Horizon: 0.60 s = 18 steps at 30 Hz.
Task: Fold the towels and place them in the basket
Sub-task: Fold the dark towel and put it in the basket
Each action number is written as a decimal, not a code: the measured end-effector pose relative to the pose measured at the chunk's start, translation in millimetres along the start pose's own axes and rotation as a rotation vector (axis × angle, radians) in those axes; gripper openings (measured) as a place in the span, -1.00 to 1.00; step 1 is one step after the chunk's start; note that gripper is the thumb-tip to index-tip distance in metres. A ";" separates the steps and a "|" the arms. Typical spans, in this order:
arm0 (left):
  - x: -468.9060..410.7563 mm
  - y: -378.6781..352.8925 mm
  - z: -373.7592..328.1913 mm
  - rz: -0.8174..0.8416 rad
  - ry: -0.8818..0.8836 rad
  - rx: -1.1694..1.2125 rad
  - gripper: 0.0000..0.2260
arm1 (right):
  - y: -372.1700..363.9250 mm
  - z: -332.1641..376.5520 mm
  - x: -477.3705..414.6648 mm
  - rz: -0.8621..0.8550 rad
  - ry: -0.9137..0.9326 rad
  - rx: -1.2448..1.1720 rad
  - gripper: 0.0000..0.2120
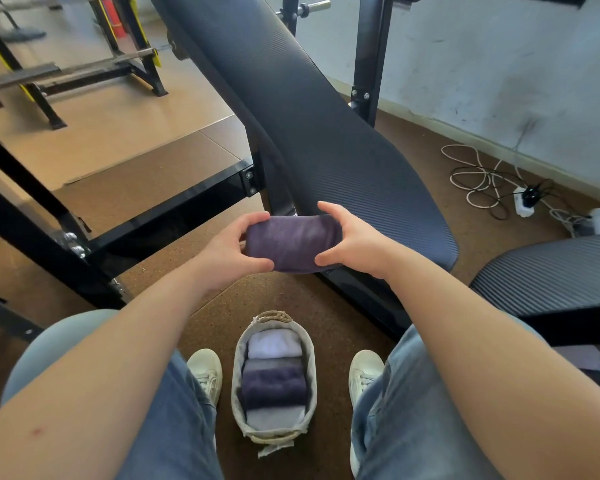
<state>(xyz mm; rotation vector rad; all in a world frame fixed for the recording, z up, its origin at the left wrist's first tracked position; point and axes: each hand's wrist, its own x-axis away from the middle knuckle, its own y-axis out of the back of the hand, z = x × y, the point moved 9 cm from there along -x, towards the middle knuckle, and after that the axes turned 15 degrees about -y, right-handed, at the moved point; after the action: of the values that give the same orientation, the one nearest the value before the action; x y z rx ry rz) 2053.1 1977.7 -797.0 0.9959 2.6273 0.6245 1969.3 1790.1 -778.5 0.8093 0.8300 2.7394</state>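
The left hand and right hand each have a closed grip on one end of the folded purple towel, held well above the basket on the floor. Lower it level and squeezed tight; spare room inside looks scant, perhaps.

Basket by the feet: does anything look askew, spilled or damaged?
The towels sit in a tidy row inside the basket. Only oddity: a frayed strip of fabric hangs loose from its near end.
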 end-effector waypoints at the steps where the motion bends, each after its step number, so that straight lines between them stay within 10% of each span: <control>1: 1.5 -1.7 2.6 0.014 0.010 -0.020 -0.15 | -0.9 0.1 2.3 -0.002 -0.004 0.025 -0.01; 6: 15.0 -5.4 3.6 0.005 0.053 -0.030 -0.04 | -11.5 -5.0 6.3 0.000 -0.039 0.078 0.02; 11: 27.0 -0.9 8.0 -0.066 0.048 -0.070 -0.40 | -18.4 -3.6 4.6 -0.054 -0.087 0.044 0.03; 18: 55.6 -4.2 52.5 -0.139 0.319 -0.070 0.01 | -53.8 -46.4 -13.8 -0.032 -0.266 -0.088 -0.36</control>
<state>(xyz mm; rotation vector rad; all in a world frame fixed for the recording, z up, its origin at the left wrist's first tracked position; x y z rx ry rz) 2030.3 2028.2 -849.9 0.7373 2.8920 0.8995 1955.7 1809.1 -847.0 1.0997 0.6581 2.5438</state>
